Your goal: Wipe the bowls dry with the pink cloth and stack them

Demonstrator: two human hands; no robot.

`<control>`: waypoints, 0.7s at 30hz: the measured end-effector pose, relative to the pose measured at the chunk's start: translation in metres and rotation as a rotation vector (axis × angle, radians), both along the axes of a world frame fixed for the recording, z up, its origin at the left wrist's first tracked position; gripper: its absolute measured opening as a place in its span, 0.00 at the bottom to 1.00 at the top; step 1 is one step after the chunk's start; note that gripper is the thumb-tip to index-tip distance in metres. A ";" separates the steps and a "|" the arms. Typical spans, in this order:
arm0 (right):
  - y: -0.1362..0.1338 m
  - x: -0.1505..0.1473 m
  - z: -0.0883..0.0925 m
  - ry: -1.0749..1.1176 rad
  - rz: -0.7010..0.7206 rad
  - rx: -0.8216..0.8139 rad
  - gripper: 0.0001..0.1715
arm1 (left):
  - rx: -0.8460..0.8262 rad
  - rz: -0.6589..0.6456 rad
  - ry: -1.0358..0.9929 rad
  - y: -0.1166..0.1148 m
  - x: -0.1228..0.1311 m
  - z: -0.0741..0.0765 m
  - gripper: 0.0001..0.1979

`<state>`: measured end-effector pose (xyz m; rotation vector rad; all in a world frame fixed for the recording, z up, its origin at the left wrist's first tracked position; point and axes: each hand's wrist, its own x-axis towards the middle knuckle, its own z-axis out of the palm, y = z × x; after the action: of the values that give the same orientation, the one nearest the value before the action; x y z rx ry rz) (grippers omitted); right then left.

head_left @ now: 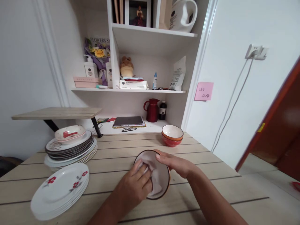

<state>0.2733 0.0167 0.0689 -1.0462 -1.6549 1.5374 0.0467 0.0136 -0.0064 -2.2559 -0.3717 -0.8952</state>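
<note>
Left hand (136, 184) lay nearest, grip pressed down on white cloth (156, 187) inside bowl (165, 172). Right hand (177, 164) pinched far rim, thumb over edge. Bowl stood tilted at middle of wooden surface (211, 187): pale inside, dark rim, orange outside. Wiping seemingly midway. Stacked bowls (172, 136) behind, plate stacks (70, 147) at left, none in hand.

Flowered plates (59, 190) front left; mixed plate stack (70, 147) behind them; orange bowls (172, 136) stacked; red jug (152, 110) on shelf.
</note>
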 end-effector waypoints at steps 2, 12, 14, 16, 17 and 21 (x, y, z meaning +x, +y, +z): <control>0.000 0.000 -0.003 -0.005 -0.026 -0.023 0.28 | 0.014 0.007 0.002 -0.002 -0.001 0.000 0.05; 0.005 -0.042 -0.026 0.704 -0.140 -0.100 0.48 | -0.039 0.199 -0.214 -0.001 0.008 -0.016 0.09; 0.003 -0.052 -0.028 0.758 -0.160 -0.104 0.48 | -0.112 0.268 -0.333 -0.001 0.014 -0.020 0.07; 0.000 -0.062 -0.030 0.741 -0.177 -0.131 0.49 | -0.174 0.311 -0.384 -0.003 0.018 -0.023 0.10; -0.002 -0.067 -0.031 0.723 -0.201 -0.148 0.50 | -0.195 0.323 -0.386 -0.004 0.019 -0.025 0.13; -0.007 -0.083 -0.032 0.594 -0.382 -0.187 0.48 | -0.202 0.385 -0.375 -0.005 0.019 -0.026 0.10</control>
<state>0.1901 0.0094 0.0371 -0.8238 -0.8671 1.5585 0.0655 0.0087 -0.0326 -2.0764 -1.0682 -1.1053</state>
